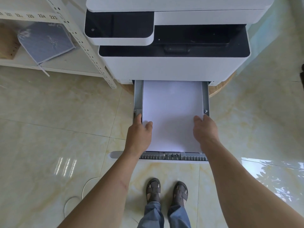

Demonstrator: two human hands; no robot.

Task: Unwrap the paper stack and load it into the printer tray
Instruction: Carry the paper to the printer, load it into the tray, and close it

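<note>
White paper stack (172,112) gripped at both side edges: left hand (139,137) on left edge, right hand (205,130) on right, thumbs on top. Stack lies inside the pulled-out printer tray (138,96), between the grey side walls, near edge just short of the front guide. Printer (174,66) behind; open tile floor (57,120) both sides.

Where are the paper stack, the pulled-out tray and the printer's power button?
paper stack (172,112), head view, middle of top sheet
tray (138,96), head view, left side wall
power button (93,29), head view, the symbol on the dark panel
</note>
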